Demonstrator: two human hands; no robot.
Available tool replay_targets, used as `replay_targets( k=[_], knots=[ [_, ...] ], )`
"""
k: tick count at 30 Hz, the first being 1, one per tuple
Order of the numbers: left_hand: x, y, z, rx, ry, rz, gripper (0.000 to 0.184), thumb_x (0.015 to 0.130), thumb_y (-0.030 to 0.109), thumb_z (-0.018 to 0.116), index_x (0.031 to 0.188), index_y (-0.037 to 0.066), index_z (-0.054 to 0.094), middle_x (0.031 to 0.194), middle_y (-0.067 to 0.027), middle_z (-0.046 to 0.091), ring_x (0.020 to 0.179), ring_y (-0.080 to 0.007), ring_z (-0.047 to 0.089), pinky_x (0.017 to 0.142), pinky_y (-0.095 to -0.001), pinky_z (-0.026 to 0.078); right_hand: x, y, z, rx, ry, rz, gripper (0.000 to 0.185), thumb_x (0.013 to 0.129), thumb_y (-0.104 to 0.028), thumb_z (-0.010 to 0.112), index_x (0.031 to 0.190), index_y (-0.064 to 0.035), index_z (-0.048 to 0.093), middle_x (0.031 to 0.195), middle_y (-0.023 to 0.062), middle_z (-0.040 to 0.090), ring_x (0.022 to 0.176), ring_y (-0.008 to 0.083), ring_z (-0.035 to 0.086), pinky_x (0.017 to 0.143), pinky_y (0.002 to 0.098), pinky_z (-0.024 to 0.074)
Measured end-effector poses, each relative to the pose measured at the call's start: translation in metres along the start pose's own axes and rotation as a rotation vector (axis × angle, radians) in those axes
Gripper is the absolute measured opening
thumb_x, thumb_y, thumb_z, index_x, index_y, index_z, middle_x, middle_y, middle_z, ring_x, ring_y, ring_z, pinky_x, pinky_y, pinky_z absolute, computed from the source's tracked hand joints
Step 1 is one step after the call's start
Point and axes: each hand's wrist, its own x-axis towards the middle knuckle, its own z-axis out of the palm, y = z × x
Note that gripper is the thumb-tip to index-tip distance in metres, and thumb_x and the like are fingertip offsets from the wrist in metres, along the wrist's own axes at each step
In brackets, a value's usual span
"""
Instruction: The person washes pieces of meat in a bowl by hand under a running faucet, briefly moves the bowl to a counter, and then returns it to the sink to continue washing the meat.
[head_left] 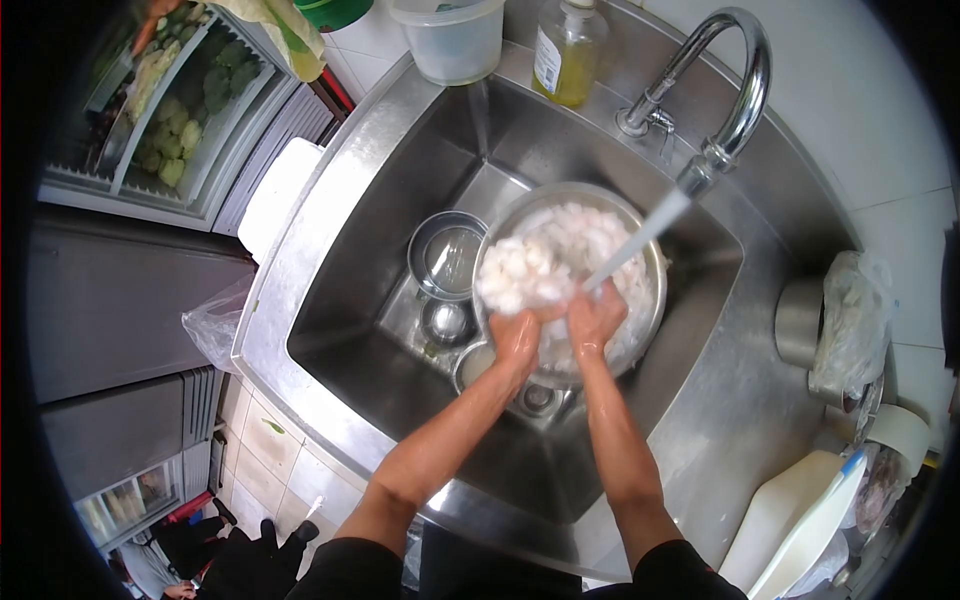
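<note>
A round metal bowl (660, 285) stands in the steel sink, full of wet white food pieces (590, 230) whose kind I cannot make out. My left hand (516, 338) is at the bowl's near left side, its fingers mostly hidden under a clump of the pieces that it holds up. Close beside it, my right hand (597, 315) reaches into the bowl, fingers smeared by motion and splashing water. From the curved chrome faucet (735, 130), a stream of water (645, 235) falls onto the pieces by my right hand.
Left of the bowl, small metal bowls (447, 255) lie on the sink floor (490, 195). A soap bottle (570, 55) and a plastic tub (450, 45) stand on the back rim. At right are a metal pot (800, 320) and a white board (800, 520). Another person (250, 560) is at lower left.
</note>
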Motion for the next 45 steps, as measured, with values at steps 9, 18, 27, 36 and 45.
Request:
replay_targets(
  k=[9, 18, 27, 36, 45],
  knots=[
    [-0.002, 0.015, 0.001, 0.003, 0.056, -0.282, 0.046, 0.065, 0.001, 0.078, 0.108, -0.008, 0.062, 0.103, -0.0162, 0.064, 0.090, -0.0293, 0.064, 0.072, -0.0445, 0.053, -0.006, 0.008, 0.008, -0.022, 0.102, -0.144, 0.024, 0.081, -0.022, 0.066, 0.087, 0.0013, 0.068, 0.079, 0.0186, 0.068, 0.072, 0.0363, 0.066, 0.068, 0.0439, 0.0501],
    [0.012, 0.016, -0.003, -0.020, 0.026, -0.257, 0.046, 0.068, 0.002, 0.079, 0.110, -0.008, 0.063, 0.105, -0.0163, 0.065, 0.094, -0.0286, 0.063, 0.079, -0.0398, 0.051, -0.008, -0.007, 0.004, 0.077, 0.163, -0.374, 0.026, 0.080, -0.023, 0.073, 0.082, 0.0007, 0.063, 0.080, 0.0163, 0.064, 0.073, 0.0385, 0.062, 0.068, 0.0433, 0.0485],
    [0.009, 0.026, 0.002, -0.046, -0.110, -0.147, 0.053, 0.069, -0.008, 0.075, 0.120, -0.007, 0.056, 0.111, -0.0175, 0.064, 0.099, -0.0291, 0.065, 0.086, -0.0420, 0.054, 0.007, -0.006, -0.019, 0.575, -0.426, 0.493, 0.056, 0.080, -0.025, 0.078, 0.122, 0.0045, 0.055, 0.109, 0.0121, 0.065, 0.096, 0.0246, 0.063, 0.084, 0.0377, 0.0504],
    [0.008, 0.041, 0.003, -0.056, -0.208, -0.148, 0.057, 0.066, -0.010, 0.073, 0.120, -0.004, 0.057, 0.110, -0.0160, 0.064, 0.099, -0.0296, 0.065, 0.087, -0.0421, 0.055, 0.025, 0.012, -0.018, 1.022, -0.680, 0.826, 0.041, 0.086, -0.023, 0.070, 0.119, -0.0017, 0.059, 0.107, 0.0103, 0.066, 0.096, 0.0233, 0.066, 0.082, 0.0361, 0.0563],
    [0.008, 0.056, 0.002, 0.040, -0.259, -0.086, 0.059, 0.065, -0.009, 0.072, 0.121, -0.004, 0.057, 0.110, -0.0161, 0.064, 0.098, -0.0288, 0.066, 0.089, -0.0403, 0.056, 0.024, -0.007, -0.034, 1.007, -0.794, 0.915, 0.043, 0.084, -0.024, 0.070, 0.118, -0.0002, 0.059, 0.106, 0.0113, 0.066, 0.093, 0.0255, 0.067, 0.082, 0.0403, 0.0576]
  ],
)
